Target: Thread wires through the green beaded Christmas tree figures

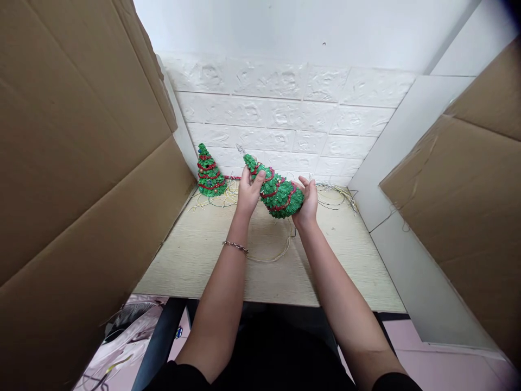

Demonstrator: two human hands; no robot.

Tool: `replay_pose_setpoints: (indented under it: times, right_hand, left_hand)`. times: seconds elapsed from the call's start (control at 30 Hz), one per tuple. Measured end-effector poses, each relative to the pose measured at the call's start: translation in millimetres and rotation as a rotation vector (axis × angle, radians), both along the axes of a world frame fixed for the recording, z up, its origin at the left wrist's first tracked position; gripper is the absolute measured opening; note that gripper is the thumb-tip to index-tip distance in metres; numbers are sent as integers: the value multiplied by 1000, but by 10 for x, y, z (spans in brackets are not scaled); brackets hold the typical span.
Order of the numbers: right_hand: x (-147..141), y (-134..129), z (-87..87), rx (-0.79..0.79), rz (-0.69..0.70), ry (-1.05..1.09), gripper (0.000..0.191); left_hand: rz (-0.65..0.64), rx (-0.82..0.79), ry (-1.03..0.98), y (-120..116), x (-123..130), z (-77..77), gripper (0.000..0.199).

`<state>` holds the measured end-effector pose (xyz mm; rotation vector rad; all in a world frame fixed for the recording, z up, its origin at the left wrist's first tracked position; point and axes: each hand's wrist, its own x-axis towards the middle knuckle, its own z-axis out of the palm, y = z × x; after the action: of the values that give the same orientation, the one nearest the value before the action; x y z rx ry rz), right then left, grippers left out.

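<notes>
Chain bracelet (235, 247): worn on the left arm (220, 304), over the tabletop (175, 260).
Wire loop (271, 261): laid on the tabletop, near side of the hands.
Left hand (248, 191): closed about the narrow upper part of the held tree (273, 187); thumb pressed on its near face, other fingers largely hidden.
Right hand (307, 205): set against the base, fingers extended and loosely spread; thumb position cannot be told.
Held tree: green, red-garlanded; tilted above the tabletop, clear tip (240, 148) to far left, base to near right.
Step in hand: judged to be handling of the tree, steadied at both ends.
Next move: support at the base appears to be called for should the upper grip be eased.
Standing tree (209, 176): upright, far left.
Tangled wires (345, 198): heaped far right.
Wall (293, 114): white, brick-patterned, farthest.
</notes>
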<state>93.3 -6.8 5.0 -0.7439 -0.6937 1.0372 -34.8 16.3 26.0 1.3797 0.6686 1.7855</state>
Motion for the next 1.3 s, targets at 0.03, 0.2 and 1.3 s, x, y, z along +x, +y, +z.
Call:
replay_pose_setpoints:
  times: [0.03,0.2,1.3]
  right_hand:
    - [-4,-17,27,-12,-12,47,46]
    - [-47,-96,128,-41,-22,175,40]
    - [38,-105,-20,190,-359,-363,40]
  left_hand:
    - [12,14,57,0,-5,-8,48]
    - [96,19,186,-43,35,-41,61]
    - [-306,-638,234,-45,-22,-137,79]
